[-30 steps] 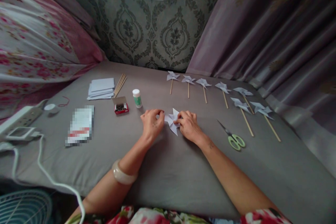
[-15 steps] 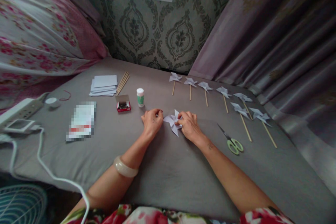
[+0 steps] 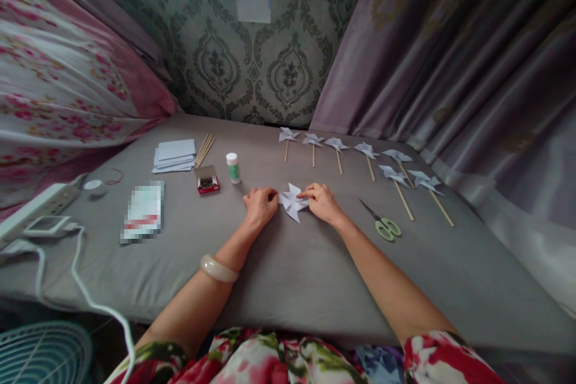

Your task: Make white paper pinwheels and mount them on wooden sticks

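A white paper pinwheel [image 3: 292,203] lies on the grey sheet in front of me, with no stick visible on it. My right hand [image 3: 323,203] is at its right side, the index finger pressed on the paper near the centre and the other fingers curled at a right blade. Beside the left blade, my left hand [image 3: 261,206] is closed in a pinch, its fingertips right at the paper's edge. Whatever sits between those fingertips is hidden. Nearest to the left hand stands a white-and-green glue bottle [image 3: 233,169]. An open red box [image 3: 207,182] holds small dark metal pieces.
Several finished pinwheels on sticks [image 3: 338,145] line the back right. Green-handled scissors [image 3: 382,225] lie right of my hand. Back left are a paper stack [image 3: 174,155] and wooden sticks [image 3: 206,149]. A power strip [image 3: 45,207] with a white cable [image 3: 96,306] sits left.
The camera view has shifted a little. My right index finger now stretches out onto the pinwheel, where the fingers were bunched over it before. My left hand remains pinched at the left blade.
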Demonstrator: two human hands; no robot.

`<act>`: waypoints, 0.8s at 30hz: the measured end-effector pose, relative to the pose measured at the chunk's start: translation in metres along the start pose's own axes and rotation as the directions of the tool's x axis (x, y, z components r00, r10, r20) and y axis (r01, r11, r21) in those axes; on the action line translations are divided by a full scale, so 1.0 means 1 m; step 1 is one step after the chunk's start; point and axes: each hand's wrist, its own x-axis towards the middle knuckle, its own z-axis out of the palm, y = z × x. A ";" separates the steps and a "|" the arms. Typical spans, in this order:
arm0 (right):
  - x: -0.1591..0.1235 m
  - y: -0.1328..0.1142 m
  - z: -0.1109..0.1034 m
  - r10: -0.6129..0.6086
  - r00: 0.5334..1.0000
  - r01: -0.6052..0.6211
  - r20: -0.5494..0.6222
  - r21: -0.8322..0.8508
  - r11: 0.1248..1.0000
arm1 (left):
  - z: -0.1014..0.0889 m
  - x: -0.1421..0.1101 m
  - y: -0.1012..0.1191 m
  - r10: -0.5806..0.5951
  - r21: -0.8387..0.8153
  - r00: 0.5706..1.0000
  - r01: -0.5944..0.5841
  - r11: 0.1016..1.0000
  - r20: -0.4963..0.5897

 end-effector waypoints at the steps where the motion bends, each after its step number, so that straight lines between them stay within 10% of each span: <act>1: -0.003 0.001 0.000 0.015 1.000 -0.015 -0.028 0.004 1.000 | 0.000 0.000 0.000 0.008 -0.001 1.000 -0.008 1.000 0.002; 24: -0.017 -0.006 0.007 -0.130 0.991 0.125 -0.016 -0.170 0.977 | 0.010 -0.008 0.006 0.016 -0.020 0.998 -0.015 1.000 0.060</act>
